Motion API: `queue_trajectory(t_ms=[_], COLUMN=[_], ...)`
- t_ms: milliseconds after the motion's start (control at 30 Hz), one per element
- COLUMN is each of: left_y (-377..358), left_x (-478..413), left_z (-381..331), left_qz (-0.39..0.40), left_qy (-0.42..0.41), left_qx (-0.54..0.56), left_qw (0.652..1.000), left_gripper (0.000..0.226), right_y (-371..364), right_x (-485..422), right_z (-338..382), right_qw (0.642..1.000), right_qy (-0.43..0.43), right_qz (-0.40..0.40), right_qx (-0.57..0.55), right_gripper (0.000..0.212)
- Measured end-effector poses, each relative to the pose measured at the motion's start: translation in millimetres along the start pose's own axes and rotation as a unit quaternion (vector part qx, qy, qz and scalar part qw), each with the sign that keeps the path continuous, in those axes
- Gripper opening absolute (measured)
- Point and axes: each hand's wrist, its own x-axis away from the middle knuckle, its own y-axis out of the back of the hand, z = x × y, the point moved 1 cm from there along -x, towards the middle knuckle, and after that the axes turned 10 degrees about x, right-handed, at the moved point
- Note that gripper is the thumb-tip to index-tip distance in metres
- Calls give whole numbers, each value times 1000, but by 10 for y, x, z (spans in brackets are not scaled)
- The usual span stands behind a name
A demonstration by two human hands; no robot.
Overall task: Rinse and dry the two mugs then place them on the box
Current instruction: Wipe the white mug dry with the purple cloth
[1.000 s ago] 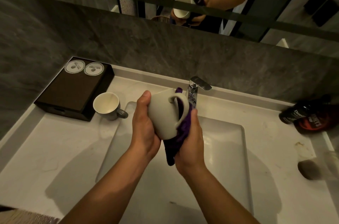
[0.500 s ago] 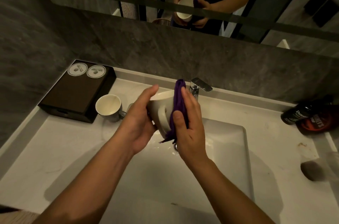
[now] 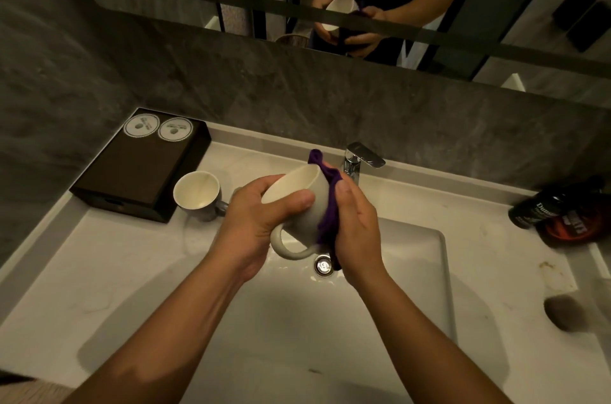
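Note:
Over the sink basin (image 3: 410,288) I hold a white mug (image 3: 299,195) tilted, its mouth turned up and left, its handle hanging down. My left hand (image 3: 258,222) grips the mug's body and rim. My right hand (image 3: 355,225) presses a purple cloth (image 3: 325,202) against the mug's right side. A second white mug (image 3: 197,193) stands upright on the counter, touching or nearly touching the dark box (image 3: 139,165) at the back left. The box top carries two round white labels.
A chrome faucet (image 3: 358,160) stands just behind my hands, the drain (image 3: 323,266) below them. Dark bottles (image 3: 545,208) lie at the counter's right end, and a dark stain (image 3: 565,312) marks the right front. A mirror above the grey wall reflects a person's hands and mug.
The mug has been turned in my hands: its handle swung from the top round to the bottom and its mouth now faces up-left. The cloth stays pressed on its right side.

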Motion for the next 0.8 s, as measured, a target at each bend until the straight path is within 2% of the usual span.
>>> queue_trajectory(t_ms=[133,267,333,400,467,533,600,667,733,800], left_y=[-69,-128,-124,-74,1,66,104,109,62,2], left_x=[1,31,66,75,36,-19,-73,-102,-88,-70], left_z=[53,157,202,230,216,127,20,-34,-55,-35], left_qz=[-53,-50,-45,-34,-13,25,76,91,61,15], left_qy=[-29,-19,-7,-15,-53,-79,-51,-3,27,49], left_qx=[118,183,188,175,95,-28,-93,-108,-88,-35], left_qw=[991,982,981,984,994,996,991,990,994,998], left_gripper=[72,50,62,81,82,74,65,64,65,56], right_y=[-91,-116,-106,-103,-96,-97,-118,-130,-152,-184], right_x=[98,103,56,2,-60,-65,-24,21,19,-22], right_z=[-136,-221,-173,-77,-45,-39,-63,-96,-192,-283], right_qw=[981,957,976,996,995,989,992,987,957,923], right_qy=[156,223,169,49,-53,-98,-49,75,218,308], right_qz=[-36,-85,-93,-68,-34,-46,-95,-138,-148,-148], right_qx=[112,163,101,-9,-81,-97,-62,29,123,178], right_gripper=[43,44,38,27,27,28,25,28,36,38])
